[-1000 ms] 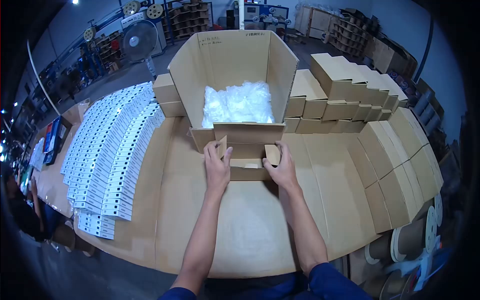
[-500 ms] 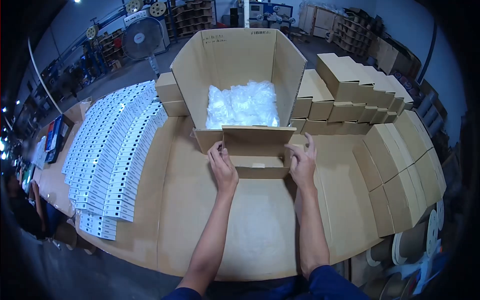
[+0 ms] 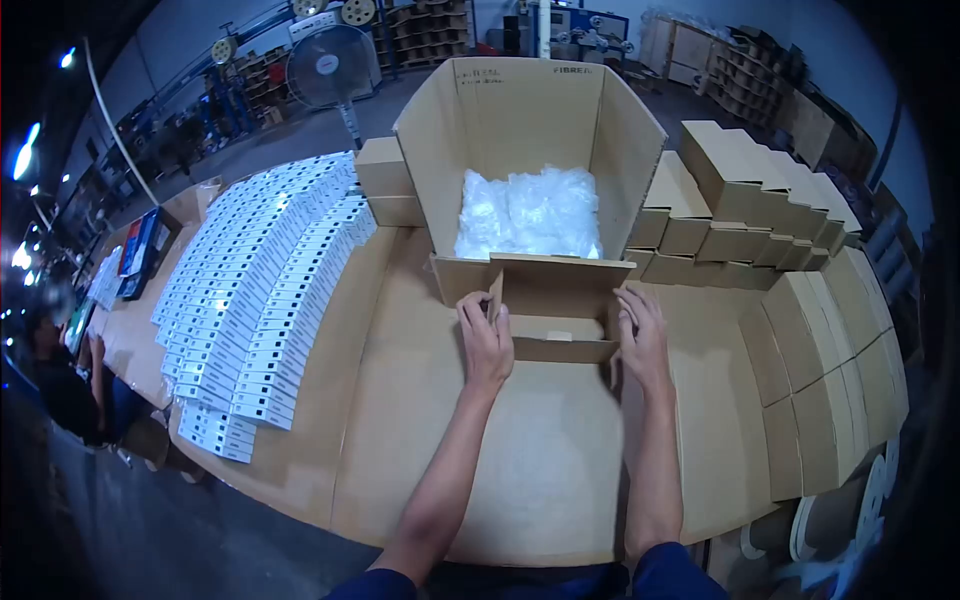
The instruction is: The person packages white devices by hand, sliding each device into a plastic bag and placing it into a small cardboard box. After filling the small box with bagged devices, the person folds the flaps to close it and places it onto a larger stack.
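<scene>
A small open cardboard box [image 3: 565,350] stands in front of me on the cardboard-covered table, its lid raised at the back. My left hand [image 3: 486,345] grips the upright left side flap of this box between thumb and fingers. At the opposite end, my right hand [image 3: 643,338] has its fingers bent together at the box's right edge. Its fingertips partly hide that edge. Directly behind the small box is a large open carton [image 3: 530,110] holding clear plastic bags [image 3: 530,215].
White labelled boxes [image 3: 260,290] lie in long rows at the left. Brown cartons [image 3: 760,190] are stacked at the back right, with more cartons [image 3: 830,370] at the right edge. Another person [image 3: 75,380] sits at the far left. A fan [image 3: 330,65] stands behind the table.
The view has turned slightly left. My right hand's fingers, raised and spread before, have come down and closed at the box's right side. My left hand stays on the left flap.
</scene>
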Demonstrator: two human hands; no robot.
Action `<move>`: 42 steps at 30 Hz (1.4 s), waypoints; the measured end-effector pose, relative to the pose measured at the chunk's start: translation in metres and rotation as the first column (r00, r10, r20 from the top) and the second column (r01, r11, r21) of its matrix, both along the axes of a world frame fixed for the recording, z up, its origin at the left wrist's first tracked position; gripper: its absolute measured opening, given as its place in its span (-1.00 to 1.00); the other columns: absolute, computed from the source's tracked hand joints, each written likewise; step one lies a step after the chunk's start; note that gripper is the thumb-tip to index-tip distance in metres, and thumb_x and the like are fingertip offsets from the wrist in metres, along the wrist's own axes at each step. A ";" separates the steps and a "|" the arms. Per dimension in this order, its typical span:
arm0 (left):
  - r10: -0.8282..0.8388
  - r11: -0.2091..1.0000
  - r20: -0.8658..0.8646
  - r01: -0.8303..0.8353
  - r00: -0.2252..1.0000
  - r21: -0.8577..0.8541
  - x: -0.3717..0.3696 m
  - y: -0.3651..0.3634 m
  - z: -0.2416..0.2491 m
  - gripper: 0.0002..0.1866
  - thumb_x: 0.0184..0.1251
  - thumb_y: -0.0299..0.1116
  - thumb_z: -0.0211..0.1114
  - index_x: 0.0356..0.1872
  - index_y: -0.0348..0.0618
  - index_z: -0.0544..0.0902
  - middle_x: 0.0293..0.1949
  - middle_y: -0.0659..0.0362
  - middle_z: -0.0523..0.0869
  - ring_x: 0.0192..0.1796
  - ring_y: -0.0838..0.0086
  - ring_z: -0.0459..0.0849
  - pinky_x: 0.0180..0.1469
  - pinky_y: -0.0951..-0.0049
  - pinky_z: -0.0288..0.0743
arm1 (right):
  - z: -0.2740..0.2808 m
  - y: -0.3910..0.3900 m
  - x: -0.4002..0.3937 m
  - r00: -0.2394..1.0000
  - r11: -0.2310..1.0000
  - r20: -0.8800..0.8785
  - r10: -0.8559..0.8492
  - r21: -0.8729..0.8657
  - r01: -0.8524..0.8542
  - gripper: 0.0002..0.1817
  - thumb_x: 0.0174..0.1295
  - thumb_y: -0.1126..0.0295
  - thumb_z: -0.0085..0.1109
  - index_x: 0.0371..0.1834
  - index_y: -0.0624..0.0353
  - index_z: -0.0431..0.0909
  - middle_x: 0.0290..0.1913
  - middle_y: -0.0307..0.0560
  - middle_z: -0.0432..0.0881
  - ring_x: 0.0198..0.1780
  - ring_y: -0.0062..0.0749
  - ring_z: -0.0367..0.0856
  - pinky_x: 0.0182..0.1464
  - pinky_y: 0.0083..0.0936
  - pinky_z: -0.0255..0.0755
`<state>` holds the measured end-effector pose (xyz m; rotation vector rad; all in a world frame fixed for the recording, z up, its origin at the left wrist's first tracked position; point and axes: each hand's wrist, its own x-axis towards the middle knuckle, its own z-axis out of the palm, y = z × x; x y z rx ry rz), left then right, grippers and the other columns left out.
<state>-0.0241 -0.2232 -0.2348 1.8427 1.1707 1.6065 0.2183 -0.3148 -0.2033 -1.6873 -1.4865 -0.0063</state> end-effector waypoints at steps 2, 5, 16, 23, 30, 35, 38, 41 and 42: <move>-0.002 0.997 0.014 0.003 1.000 -0.080 -0.002 -0.004 0.005 -0.61 0.48 -0.38 0.29 0.19 -0.34 0.42 0.10 -0.14 0.49 0.13 0.03 0.53 0.24 0.08 0.42 | 0.003 -0.008 0.000 0.992 0.997 0.108 -0.071 0.017 0.069 -0.57 0.34 0.45 0.17 0.28 0.07 0.65 0.39 0.14 0.55 0.45 0.12 0.44 0.49 -0.01 0.29; -0.011 0.999 -0.041 0.009 0.999 -0.047 -0.009 -0.008 0.010 -0.53 0.40 -0.41 0.37 0.22 -0.33 0.41 0.11 -0.14 0.49 0.19 0.02 0.53 0.27 0.07 0.45 | 0.004 -0.012 0.008 0.986 0.995 0.136 -0.095 0.025 0.092 -0.58 0.30 0.42 0.26 0.24 0.07 0.65 0.44 0.11 0.52 0.55 0.15 0.33 0.54 0.04 0.21; 0.001 1.000 -0.242 -0.008 0.970 -0.027 -0.112 -0.088 0.040 -0.38 0.29 -0.37 0.47 0.33 -0.26 0.44 0.26 -0.13 0.51 0.33 -0.08 0.50 0.40 0.05 0.40 | 0.040 -0.028 -0.101 0.995 0.966 0.069 0.076 0.240 -0.090 -0.63 0.18 0.62 0.18 0.10 0.24 0.63 0.27 0.12 0.62 0.44 0.17 0.46 0.51 0.00 0.28; 0.280 0.948 -0.411 -0.318 0.867 -0.025 -0.269 -0.154 0.038 -0.47 0.25 -0.43 0.45 0.24 -0.26 0.52 0.19 -0.10 0.58 0.31 -0.06 0.54 0.38 0.04 0.42 | 0.017 0.000 -0.265 0.789 0.788 0.121 0.602 0.068 -0.612 -0.56 0.13 0.62 0.20 0.13 0.21 0.62 0.27 0.09 0.61 0.44 0.18 0.46 0.48 -0.02 0.34; 0.459 0.877 -0.501 -0.464 0.734 0.125 -0.365 -0.155 0.030 -0.42 0.23 -0.48 0.42 0.29 -0.27 0.48 0.29 -0.11 0.52 0.37 -0.06 0.51 0.40 0.03 0.41 | -0.006 0.036 -0.395 0.518 0.536 0.182 0.836 -0.071 -0.841 -0.39 0.19 0.57 0.22 0.39 0.13 0.47 0.42 0.06 0.51 0.52 0.19 0.35 0.47 0.04 0.31; 0.453 0.871 -0.591 -0.474 0.667 0.131 -0.394 -0.139 0.024 -0.32 0.25 -0.48 0.43 0.42 -0.26 0.44 0.32 -0.11 0.56 0.44 -0.02 0.49 0.48 0.04 0.38 | -0.001 0.053 -0.450 0.457 0.489 0.193 0.868 -0.181 -0.853 -0.17 0.23 0.59 0.11 0.64 0.13 0.13 0.51 0.04 0.44 0.59 0.14 0.25 0.55 0.07 0.17; 0.482 0.857 -0.596 -0.487 0.642 0.168 -0.402 -0.137 0.015 -0.33 0.24 -0.52 0.43 0.43 -0.21 0.48 0.26 -0.04 0.64 0.40 0.04 0.54 0.42 0.08 0.43 | 0.003 0.059 -0.463 0.432 0.464 0.191 0.881 -0.176 -0.868 -0.15 0.22 0.63 0.06 0.66 0.17 0.09 0.53 -0.02 0.44 0.61 0.12 0.23 0.56 0.08 0.15; 0.522 0.839 -0.620 -0.483 0.586 0.249 -0.407 -0.138 0.012 -0.43 0.22 -0.56 0.42 0.32 -0.17 0.59 0.17 0.08 0.67 0.31 0.13 0.58 0.32 0.11 0.47 | 0.000 0.060 -0.464 0.428 0.472 0.223 0.876 -0.211 -0.856 -0.13 0.20 0.65 0.02 0.67 0.22 0.05 0.53 -0.06 0.47 0.62 0.10 0.22 0.57 0.07 0.14; 0.543 0.828 -0.628 -0.482 0.558 0.287 -0.409 -0.138 0.013 -0.47 0.21 -0.57 0.42 0.27 -0.16 0.64 0.13 0.13 0.69 0.26 0.17 0.60 0.29 0.13 0.49 | 0.000 0.060 -0.464 0.429 0.473 0.222 0.876 -0.214 -0.855 -0.12 0.20 0.65 0.02 0.67 0.23 0.04 0.53 -0.07 0.48 0.61 0.10 0.23 0.57 0.07 0.13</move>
